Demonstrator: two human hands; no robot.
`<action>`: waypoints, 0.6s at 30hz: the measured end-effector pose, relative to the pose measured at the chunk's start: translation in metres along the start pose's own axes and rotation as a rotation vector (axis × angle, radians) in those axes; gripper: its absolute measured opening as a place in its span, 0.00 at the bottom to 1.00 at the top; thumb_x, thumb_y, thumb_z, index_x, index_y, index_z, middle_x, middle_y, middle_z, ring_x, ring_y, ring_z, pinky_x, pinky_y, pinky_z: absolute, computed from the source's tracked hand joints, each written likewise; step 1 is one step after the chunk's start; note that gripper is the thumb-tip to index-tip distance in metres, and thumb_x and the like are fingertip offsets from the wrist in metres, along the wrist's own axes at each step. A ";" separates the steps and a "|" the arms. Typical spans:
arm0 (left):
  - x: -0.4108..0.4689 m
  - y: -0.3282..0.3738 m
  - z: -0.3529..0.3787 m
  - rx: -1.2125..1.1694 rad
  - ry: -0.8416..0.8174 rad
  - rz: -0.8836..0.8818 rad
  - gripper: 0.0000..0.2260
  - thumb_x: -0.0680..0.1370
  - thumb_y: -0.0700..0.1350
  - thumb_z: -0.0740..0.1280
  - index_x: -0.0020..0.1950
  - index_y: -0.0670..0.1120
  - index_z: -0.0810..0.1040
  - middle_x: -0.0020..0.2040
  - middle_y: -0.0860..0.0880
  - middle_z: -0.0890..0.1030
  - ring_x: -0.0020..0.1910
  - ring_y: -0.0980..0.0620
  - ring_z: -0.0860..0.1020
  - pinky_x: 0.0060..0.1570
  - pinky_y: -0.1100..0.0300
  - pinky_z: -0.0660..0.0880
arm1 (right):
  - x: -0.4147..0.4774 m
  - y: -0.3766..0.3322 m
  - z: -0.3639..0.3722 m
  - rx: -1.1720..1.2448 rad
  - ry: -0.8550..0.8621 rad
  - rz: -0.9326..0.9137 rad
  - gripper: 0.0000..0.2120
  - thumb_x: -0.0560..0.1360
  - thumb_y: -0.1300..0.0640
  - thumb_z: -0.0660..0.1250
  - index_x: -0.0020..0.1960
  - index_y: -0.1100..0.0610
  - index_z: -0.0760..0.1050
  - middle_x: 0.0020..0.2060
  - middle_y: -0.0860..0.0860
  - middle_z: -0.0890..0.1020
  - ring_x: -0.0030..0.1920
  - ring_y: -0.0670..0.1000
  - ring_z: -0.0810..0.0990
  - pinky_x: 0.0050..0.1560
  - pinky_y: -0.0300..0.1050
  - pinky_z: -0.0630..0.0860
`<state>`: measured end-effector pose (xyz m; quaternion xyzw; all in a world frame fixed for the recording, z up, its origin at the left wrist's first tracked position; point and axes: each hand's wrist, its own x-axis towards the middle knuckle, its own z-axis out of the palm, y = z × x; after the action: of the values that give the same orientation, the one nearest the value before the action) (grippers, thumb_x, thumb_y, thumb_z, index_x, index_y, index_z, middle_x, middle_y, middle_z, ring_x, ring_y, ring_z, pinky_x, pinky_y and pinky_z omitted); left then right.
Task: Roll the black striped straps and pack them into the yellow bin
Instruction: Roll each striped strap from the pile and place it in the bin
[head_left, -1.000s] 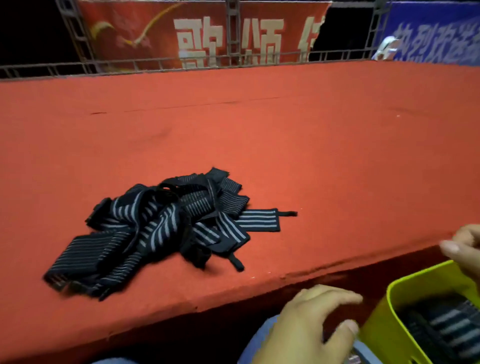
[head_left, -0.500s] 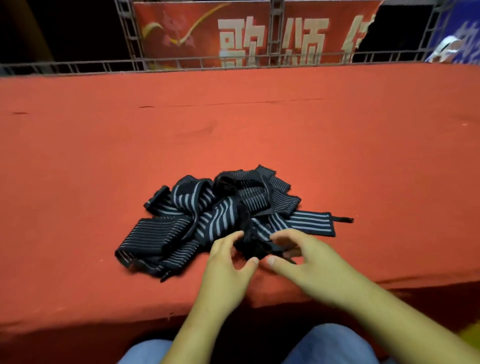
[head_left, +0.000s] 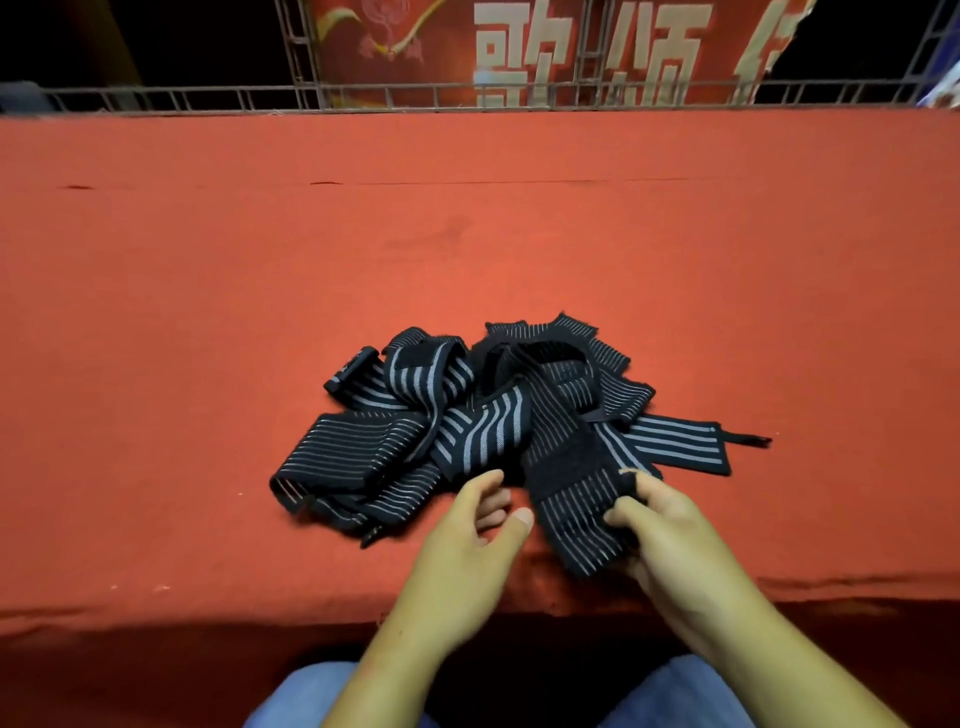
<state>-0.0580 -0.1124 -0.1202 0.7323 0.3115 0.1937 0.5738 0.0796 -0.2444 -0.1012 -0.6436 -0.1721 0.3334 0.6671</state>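
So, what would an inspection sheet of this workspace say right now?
Surface: red cloth table, lightly creased, a seam across it.
Job's things: pile of black striped straps tangled near the front edge; one strap reaches out toward the person; yellow bin not in view.
Clutter: nothing seen.
Hands: right hand grips the strap's end, thumb on top; left hand open beside it, holding nothing.
Cables: nothing seen.
Surroundings: metal railing behind the table, red banner with pale characters, dark beyond.

The left hand (head_left: 467, 545) and right hand (head_left: 670, 551) were bare. Blue denim trousers (head_left: 306, 696) showed below the red table (head_left: 467, 234).
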 end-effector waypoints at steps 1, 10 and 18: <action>-0.001 0.003 0.002 -0.053 -0.032 -0.010 0.20 0.81 0.47 0.69 0.73 0.54 0.71 0.65 0.55 0.81 0.60 0.68 0.79 0.56 0.76 0.71 | -0.006 -0.001 -0.001 0.088 -0.023 0.056 0.16 0.76 0.73 0.56 0.47 0.60 0.80 0.39 0.57 0.85 0.40 0.53 0.82 0.44 0.53 0.80; -0.006 0.013 0.025 -0.323 -0.106 0.012 0.22 0.80 0.33 0.68 0.70 0.52 0.73 0.58 0.51 0.86 0.58 0.52 0.84 0.59 0.57 0.78 | -0.042 0.003 -0.015 0.220 -0.141 0.173 0.20 0.64 0.62 0.70 0.55 0.58 0.85 0.50 0.63 0.86 0.47 0.59 0.84 0.50 0.56 0.76; -0.019 0.025 0.024 -0.157 -0.144 0.173 0.21 0.80 0.33 0.68 0.65 0.56 0.80 0.61 0.59 0.84 0.61 0.59 0.81 0.61 0.65 0.76 | -0.056 0.012 -0.013 0.384 0.002 0.345 0.23 0.73 0.50 0.65 0.62 0.62 0.83 0.55 0.68 0.85 0.50 0.68 0.85 0.48 0.64 0.77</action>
<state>-0.0504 -0.1465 -0.1012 0.7212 0.1892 0.2132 0.6314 0.0453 -0.2925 -0.1036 -0.5252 0.0072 0.4682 0.7105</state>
